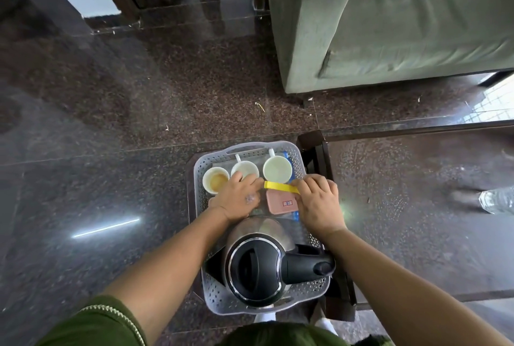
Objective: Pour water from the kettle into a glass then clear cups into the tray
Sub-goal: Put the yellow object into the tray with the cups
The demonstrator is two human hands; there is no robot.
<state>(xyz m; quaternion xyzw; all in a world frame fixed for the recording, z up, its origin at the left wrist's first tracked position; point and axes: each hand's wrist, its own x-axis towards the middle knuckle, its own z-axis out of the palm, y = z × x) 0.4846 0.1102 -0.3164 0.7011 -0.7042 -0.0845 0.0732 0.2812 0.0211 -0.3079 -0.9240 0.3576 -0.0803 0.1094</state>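
Observation:
A grey perforated tray [200, 178] sits on the dark floor beside a low table. At its far end stand three white cups: a stained one [215, 180], a middle one [244, 168] and a larger one [277, 169]. A steel kettle [260, 259] with a black lid and handle fills the tray's near end. My left hand [239, 198] lies palm down in the tray, fingertips at the middle cup's rim; what is under it is hidden. My right hand [317, 201] pinches the right end of a yellow strip [275, 185] above a pink packet [281, 202].
A glass-topped low table [417, 206] with a dark frame stands right of the tray, and a clear glass [496, 201] stands on it at the far right. A green sofa [389, 25] is at the back right. Polished dark floor spreads to the left.

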